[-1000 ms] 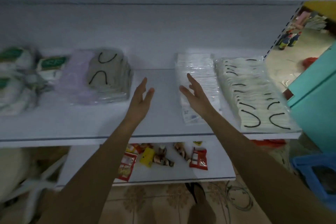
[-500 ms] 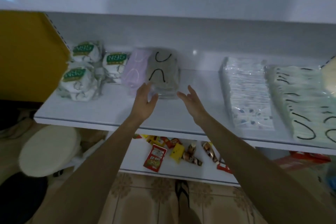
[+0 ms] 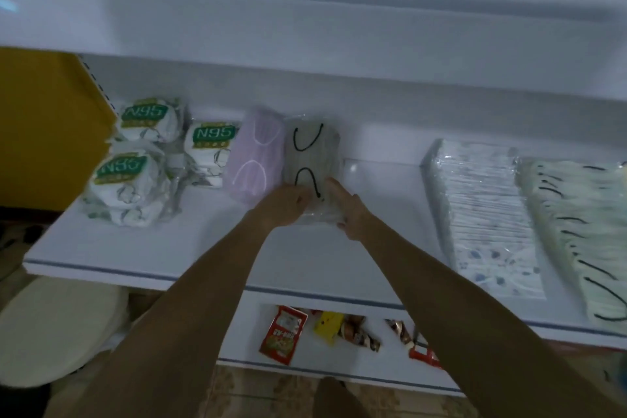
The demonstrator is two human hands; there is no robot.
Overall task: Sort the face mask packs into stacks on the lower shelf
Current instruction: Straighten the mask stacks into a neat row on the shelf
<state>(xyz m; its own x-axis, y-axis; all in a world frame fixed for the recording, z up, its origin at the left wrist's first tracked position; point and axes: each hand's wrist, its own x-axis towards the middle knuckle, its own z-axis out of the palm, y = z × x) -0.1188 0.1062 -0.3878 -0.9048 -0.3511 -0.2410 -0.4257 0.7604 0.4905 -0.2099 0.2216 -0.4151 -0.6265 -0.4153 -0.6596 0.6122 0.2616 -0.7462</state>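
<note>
1. Lying nearest, on the bottom board (image 3: 339, 372), are at least five snack packets (image 3: 283, 332), partly hidden by the arms.
2. Both arms reach over the front edge of the shelf (image 3: 135, 248) above that board.
3. The left hand (image 3: 283, 205) curls its fingers over the near left corner of the one grey pack (image 3: 312, 149). The right hand (image 3: 349, 210) clasps the near right corner, with one finger lying along the side. Two hands thus hold one pack, which lies flat on the shelf, left of the middle, with two black ear loops showing on top.
4. One purple pack (image 3: 254, 159) touches the grey pack's left side.
5. Three N95 packs (image 3: 125, 187) cluster left of that, one nearer and two farther back.
6. Two long stacks lie side by side to the right, well apart from the grey pack: a patterned stack (image 3: 485, 214) and a pale stack (image 3: 583, 220) with black loops.
7. One yellow panel (image 3: 44, 125) stands at the far left.
</note>
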